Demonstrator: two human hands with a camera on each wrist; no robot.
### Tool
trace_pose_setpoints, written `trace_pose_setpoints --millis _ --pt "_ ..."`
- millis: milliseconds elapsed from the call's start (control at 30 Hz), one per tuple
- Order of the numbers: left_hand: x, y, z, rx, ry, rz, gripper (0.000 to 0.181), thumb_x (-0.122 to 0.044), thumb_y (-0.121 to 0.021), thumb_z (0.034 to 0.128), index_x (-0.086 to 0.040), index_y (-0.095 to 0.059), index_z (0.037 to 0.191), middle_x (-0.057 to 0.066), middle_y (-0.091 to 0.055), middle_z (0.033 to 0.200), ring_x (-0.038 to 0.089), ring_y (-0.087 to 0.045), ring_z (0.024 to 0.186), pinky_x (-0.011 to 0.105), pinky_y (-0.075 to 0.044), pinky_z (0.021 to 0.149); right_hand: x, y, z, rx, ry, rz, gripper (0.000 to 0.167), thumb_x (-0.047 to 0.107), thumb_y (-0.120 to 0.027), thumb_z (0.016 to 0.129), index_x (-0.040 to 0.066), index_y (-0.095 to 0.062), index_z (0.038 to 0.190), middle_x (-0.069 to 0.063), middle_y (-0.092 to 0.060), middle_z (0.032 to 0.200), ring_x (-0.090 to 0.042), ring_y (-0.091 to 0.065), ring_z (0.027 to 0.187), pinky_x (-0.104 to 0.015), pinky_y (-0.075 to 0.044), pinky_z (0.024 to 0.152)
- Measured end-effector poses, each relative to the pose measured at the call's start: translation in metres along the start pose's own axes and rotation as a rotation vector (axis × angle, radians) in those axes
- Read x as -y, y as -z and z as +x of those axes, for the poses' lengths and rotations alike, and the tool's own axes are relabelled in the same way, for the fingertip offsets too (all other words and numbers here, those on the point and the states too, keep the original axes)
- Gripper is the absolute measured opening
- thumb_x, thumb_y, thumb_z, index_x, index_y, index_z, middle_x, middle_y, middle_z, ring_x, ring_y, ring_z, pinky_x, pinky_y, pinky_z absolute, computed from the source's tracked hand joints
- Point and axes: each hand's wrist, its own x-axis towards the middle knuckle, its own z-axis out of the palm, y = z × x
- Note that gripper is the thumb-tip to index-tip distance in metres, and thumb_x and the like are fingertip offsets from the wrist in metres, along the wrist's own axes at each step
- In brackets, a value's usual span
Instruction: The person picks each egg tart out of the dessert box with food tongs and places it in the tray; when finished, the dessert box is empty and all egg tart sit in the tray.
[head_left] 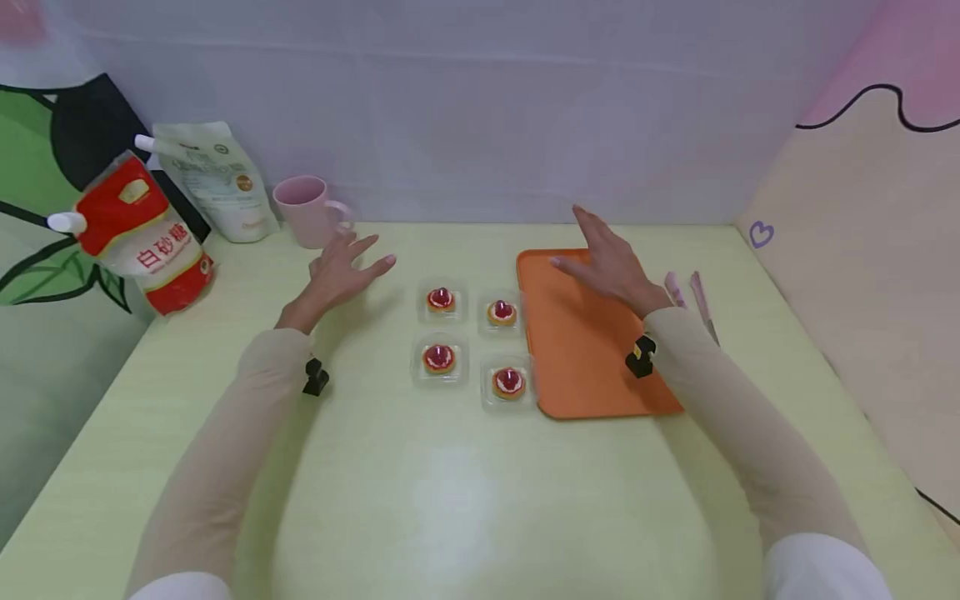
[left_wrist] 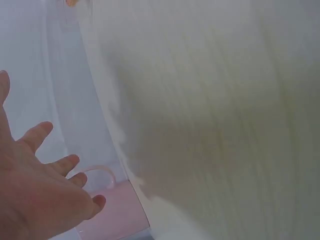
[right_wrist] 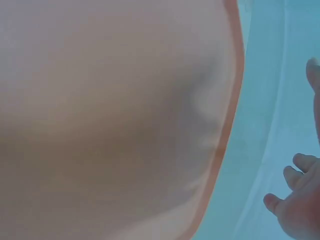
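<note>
"Tarts (head_left: 439,359), four: location?"
"Clear boxes (head_left: 420,378), between left hand (head_left: 340,271) and orange tray (head_left: 581,350)."
"Grip?"
"Left fingers spread, holding nothing; right hand (head_left: 609,265) likewise, above the tray."
"Handling?"
"Best level, by box sides, probably."
"Edges, room?"
"Right-hand boxes hug the tray's edge; mug (head_left: 302,215) behind left hand; broad table (head_left: 420,500) nearside."
</note>
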Motion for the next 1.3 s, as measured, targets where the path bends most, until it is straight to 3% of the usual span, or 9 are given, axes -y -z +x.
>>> trace_pose_setpoints --millis 133,300,433,567,867,1067,1300 --pt "0.001 -0.004 0.000 0.050 -0.038 -0.090 0.078 -0.060 -0.049 0.0964 -0.015 -0.031 0.157 0.019 -0.021 0.165 0.041 -0.013 0.154 0.069 -0.011 0.115 0.014 0.002 0.006 0.053 0.010 0.043 0.095 0.056 -0.059 0.094 0.032 0.005 0.161 -0.003 -0.009 0.170 -0.038 -0.018 0.153 -0.064 -0.023 0.116" --pt "0.001 -0.010 0.000 0.129 -0.078 -0.269 0.073 -0.043 -0.064 0.0950 -0.015 -0.035 0.156 0.020 -0.035 0.159 0.040 -0.026 0.150 0.062 -0.019 0.118 0.038 0.001 0.015 0.122 0.043 0.113 0.098 0.047 -0.065 0.094 0.034 0.005 0.160 -0.012 -0.023 0.166 -0.036 -0.030 0.149 -0.057 -0.032 0.114" --pt "0.001 -0.016 0.001 0.206 -0.107 -0.320 0.072 -0.031 -0.071 0.0920 -0.014 -0.039 0.153 0.020 -0.045 0.152 0.038 -0.034 0.146 0.061 -0.024 0.117 0.057 -0.007 0.025 0.160 0.097 0.110 0.098 0.043 -0.069 0.092 0.032 0.001 0.161 -0.016 -0.040 0.156 -0.033 -0.046 0.140 -0.053 -0.040 0.109" --pt "-0.002 -0.021 0.001 0.283 -0.145 -0.343 0.077 -0.023 -0.075 0.0889 -0.013 -0.036 0.154 0.019 -0.042 0.155 0.037 -0.030 0.148 0.061 -0.020 0.118 0.073 -0.017 0.034 0.211 0.144 0.089 0.099 0.041 -0.072 0.091 0.029 -0.004 0.162 -0.017 -0.047 0.151 -0.033 -0.054 0.133 -0.052 -0.043 0.107" --pt "-0.012 -0.027 0.006 0.392 -0.230 -0.277 0.088 -0.012 -0.080 0.0831 -0.010 -0.030 0.156 0.022 -0.036 0.157 0.040 -0.021 0.151 0.061 -0.012 0.120 0.106 -0.039 0.050 0.355 0.188 0.060 0.094 0.037 -0.076 0.088 0.018 -0.018 0.160 -0.020 -0.050 0.148 -0.034 -0.054 0.133 -0.047 -0.043 0.109" --pt "-0.018 -0.031 0.008 0.366 -0.274 -0.137 0.092 -0.017 -0.084 0.0799 -0.006 -0.031 0.155 0.025 -0.039 0.154 0.044 -0.026 0.147 0.064 -0.011 0.119 0.120 -0.052 0.055 0.410 0.219 0.019 0.089 0.037 -0.078 0.086 0.015 -0.030 0.157 -0.015 -0.047 0.153 -0.030 -0.053 0.134 -0.045 -0.045 0.107" --pt "-0.023 -0.035 0.005 0.337 -0.248 -0.029 0.093 -0.025 -0.085 0.0793 -0.009 -0.033 0.155 0.021 -0.037 0.157 0.046 -0.024 0.147 0.069 -0.013 0.116 0.130 -0.064 0.058 0.454 0.233 -0.031 0.089 0.040 -0.082 0.082 0.013 -0.036 0.154 -0.014 -0.050 0.149 -0.030 -0.052 0.134 -0.046 -0.045 0.107"
